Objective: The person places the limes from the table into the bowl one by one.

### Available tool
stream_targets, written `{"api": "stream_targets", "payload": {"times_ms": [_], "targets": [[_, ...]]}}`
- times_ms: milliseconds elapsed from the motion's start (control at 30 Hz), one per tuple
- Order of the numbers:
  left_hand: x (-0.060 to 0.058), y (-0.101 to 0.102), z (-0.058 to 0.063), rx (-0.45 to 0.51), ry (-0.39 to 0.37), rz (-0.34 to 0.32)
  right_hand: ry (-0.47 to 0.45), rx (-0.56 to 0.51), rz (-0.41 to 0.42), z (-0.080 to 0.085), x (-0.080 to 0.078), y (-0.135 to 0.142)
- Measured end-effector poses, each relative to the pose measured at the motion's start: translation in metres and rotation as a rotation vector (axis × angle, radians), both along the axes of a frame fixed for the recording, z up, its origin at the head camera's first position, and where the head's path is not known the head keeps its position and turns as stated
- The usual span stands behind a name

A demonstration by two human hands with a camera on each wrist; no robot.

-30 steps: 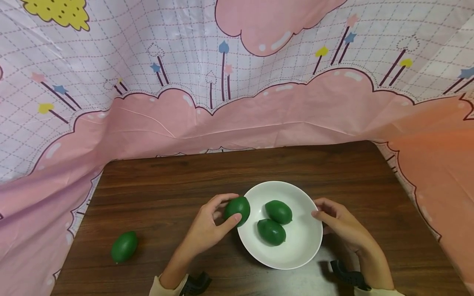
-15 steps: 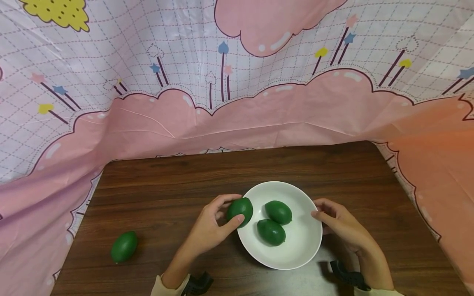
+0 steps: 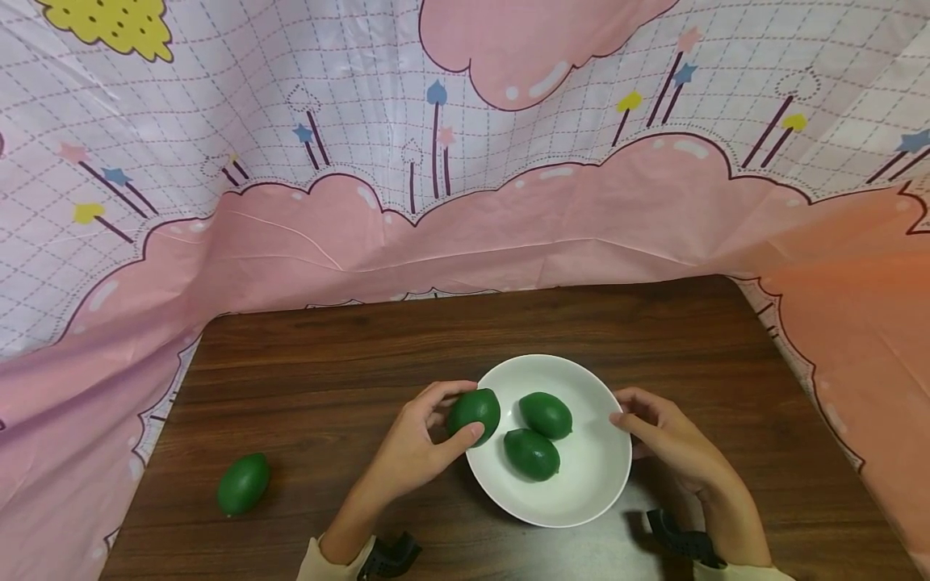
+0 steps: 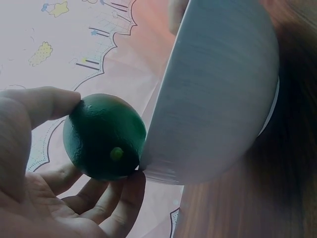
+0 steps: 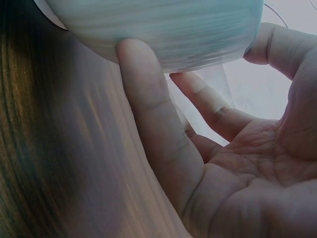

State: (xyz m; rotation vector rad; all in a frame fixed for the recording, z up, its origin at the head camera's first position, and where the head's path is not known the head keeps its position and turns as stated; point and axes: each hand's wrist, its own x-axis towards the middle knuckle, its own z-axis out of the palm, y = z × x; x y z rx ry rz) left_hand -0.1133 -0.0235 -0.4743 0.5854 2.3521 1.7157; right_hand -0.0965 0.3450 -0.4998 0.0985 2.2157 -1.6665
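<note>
A green lime (image 3: 474,415) is held between the thumb and fingers of my left hand (image 3: 419,444), at the left rim of a white bowl (image 3: 592,476). In the left wrist view the held lime (image 4: 105,136) sits level with the rim, right beside the bowl's outer wall (image 4: 213,94). Two more limes lie inside the bowl, an upper lime (image 3: 546,415) and a lower lime (image 3: 532,454). My right hand (image 3: 672,436) grips the bowl's right rim, thumb at the edge and fingers against the outside, as the right wrist view shows.
Another lime (image 3: 244,484) lies by itself on the left of the dark wooden table (image 3: 334,355). A patterned pink and white cloth (image 3: 465,234) hangs behind the table and down its sides. Each wrist wears a black strap (image 3: 683,537).
My left hand has carried its lime slightly to the right, so it overlaps the bowl's rim more in the head view. The right hand and bowl have stayed nearly still.
</note>
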Motion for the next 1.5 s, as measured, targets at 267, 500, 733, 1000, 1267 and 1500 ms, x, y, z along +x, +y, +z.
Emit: {"api": "stream_targets", "payload": {"times_ms": [267,500,733,1000,1267,1500], "targets": [[0.0012,0.0035,0.0008,-0.060,0.043,-0.005,-0.007,-0.006,0.003,-0.0001,-0.0009,-0.0014],[0.0015,0.0062,0.0000,-0.076,0.062,-0.018,0.010,-0.015,0.007,-0.0005,-0.0010,-0.0002],[0.0012,0.0093,-0.0016,-0.079,0.078,-0.042,0.025,-0.025,0.017,-0.0013,-0.0002,0.0036],[0.0030,0.0083,-0.0011,-0.083,0.086,-0.046,0.029,-0.036,0.022,-0.0015,0.0005,0.0024],[0.0039,0.0073,-0.0005,-0.075,0.095,-0.050,0.023,-0.035,0.022,-0.0011,0.0005,0.0014],[0.0040,0.0054,-0.0020,-0.064,0.112,-0.040,0.027,-0.045,0.021,-0.0008,0.0009,0.0010]]}}
